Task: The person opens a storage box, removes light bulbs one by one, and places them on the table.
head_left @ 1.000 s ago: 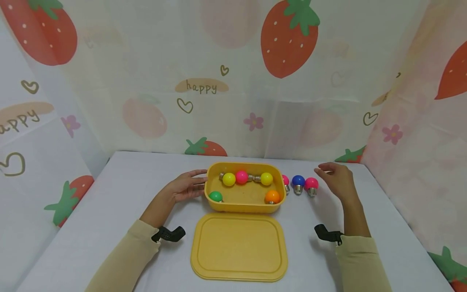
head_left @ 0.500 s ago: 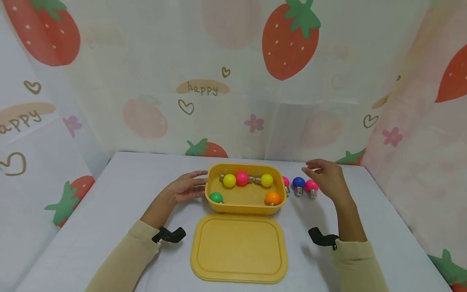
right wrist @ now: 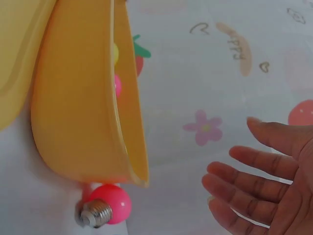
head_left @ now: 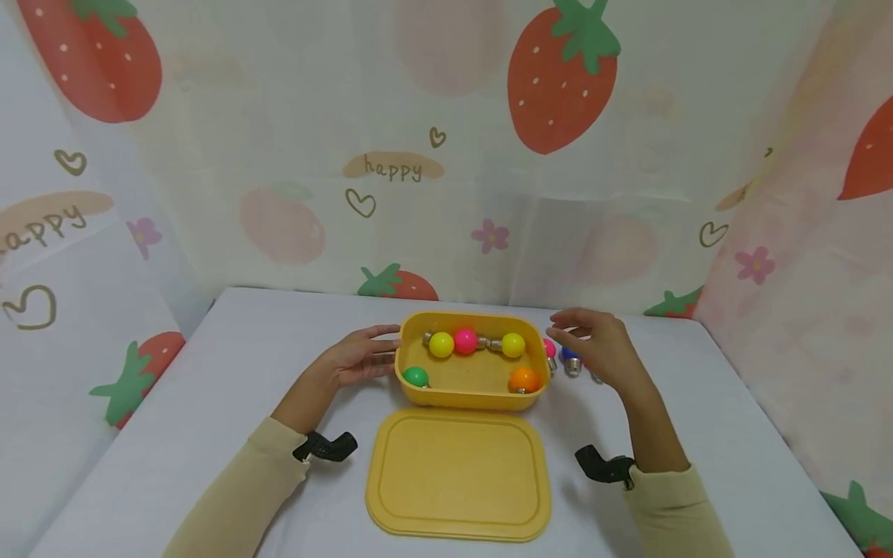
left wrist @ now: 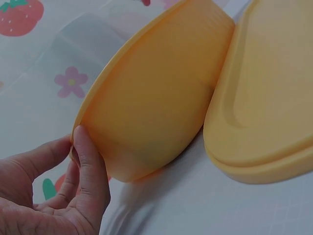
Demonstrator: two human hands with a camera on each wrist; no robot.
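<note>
A yellow rectangular box [head_left: 474, 400] holds several coloured light bulbs, among them a pink bulb [head_left: 465, 341], a green bulb [head_left: 416, 377] and an orange bulb [head_left: 524, 379]. My left hand [head_left: 363, 357] touches the box's left end, fingertips against its rim and outer wall in the left wrist view. Past the box's right end, my right hand [head_left: 601, 346] hovers with loosely spread fingers, holding nothing. Beneath it on the table lie a blue bulb [head_left: 571, 364] and, beside the box, a pink bulb [right wrist: 115, 203]. A third bulb there is mostly hidden by the hand.
In front of the box, a flat yellow lid [head_left: 458, 474] lies on the white table [head_left: 230, 372]. Behind and on both sides hang cloth walls [head_left: 432, 232] printed with strawberries.
My right hand has moved left, from right of the loose bulbs to above them near the box's right end. My left hand and the box keep their places.
</note>
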